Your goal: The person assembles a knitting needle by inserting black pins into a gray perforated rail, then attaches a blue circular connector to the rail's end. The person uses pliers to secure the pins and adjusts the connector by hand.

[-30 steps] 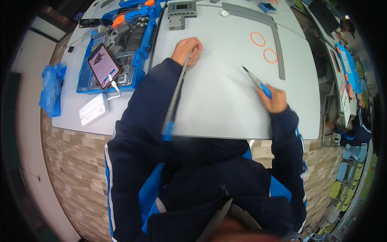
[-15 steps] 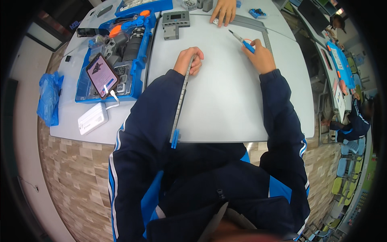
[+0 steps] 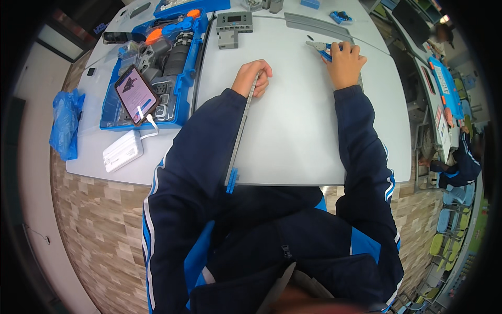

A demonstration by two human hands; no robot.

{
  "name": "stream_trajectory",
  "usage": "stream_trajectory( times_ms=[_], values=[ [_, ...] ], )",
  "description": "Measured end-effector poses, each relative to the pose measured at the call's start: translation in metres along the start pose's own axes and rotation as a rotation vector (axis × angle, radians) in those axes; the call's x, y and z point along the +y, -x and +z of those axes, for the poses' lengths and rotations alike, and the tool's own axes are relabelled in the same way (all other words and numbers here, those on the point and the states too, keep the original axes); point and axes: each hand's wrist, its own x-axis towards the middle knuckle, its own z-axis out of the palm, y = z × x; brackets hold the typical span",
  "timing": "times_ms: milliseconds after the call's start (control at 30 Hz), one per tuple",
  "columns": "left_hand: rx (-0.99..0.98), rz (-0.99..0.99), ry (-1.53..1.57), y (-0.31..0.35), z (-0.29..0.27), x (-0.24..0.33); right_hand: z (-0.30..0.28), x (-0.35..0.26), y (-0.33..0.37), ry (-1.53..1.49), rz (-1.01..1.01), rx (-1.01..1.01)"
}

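My left hand (image 3: 252, 78) is closed around the upper end of a long, thin grey beam (image 3: 241, 128). The beam slants down along my left sleeve to the table's near edge, where a blue toothed piece (image 3: 231, 180) sits at its lower end. Farther right, my right hand (image 3: 345, 65) has its fingers bent over a pair of pliers (image 3: 320, 47) with blue handles. The grey jaws point left, low over the tabletop; part of the handles is hidden under the fingers. Just beyond the jaws is a small dark object (image 3: 310, 37), too small to name.
A grey controller block with a screen (image 3: 235, 22) stands beyond my left hand. Long grey bars (image 3: 319, 27) lie at the far right. At left, a blue parts case (image 3: 183, 112) carries a phone (image 3: 136, 94) cabled to a white power bank (image 3: 123, 153). A blue bag (image 3: 66, 125) hangs beside the table.
My right hand has moved slightly away from me and right, turning the pliers from pointing up-left to lying flatter. Another person's hand at the far edge has left the view. My left hand keeps its hold.
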Motion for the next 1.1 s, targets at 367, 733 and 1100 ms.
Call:
stream_trajectory(
  times_ms=[367, 733, 1100],
  values=[
    [0.2, 0.279, 0.398, -0.011, -0.024, -0.004, -0.057, -0.018, 0.013, -0.983, 0.186, -0.403],
    [0.537, 0.685, 0.595, -0.015, -0.053, 0.005, -0.126, -0.07, 0.055, -1.661, -0.13, -1.117],
    [0.145, 0.229, 0.278, 0.005, 0.027, -0.026, -0.103, -0.067, 0.057, -1.193, 0.022, -0.363]
  ],
)
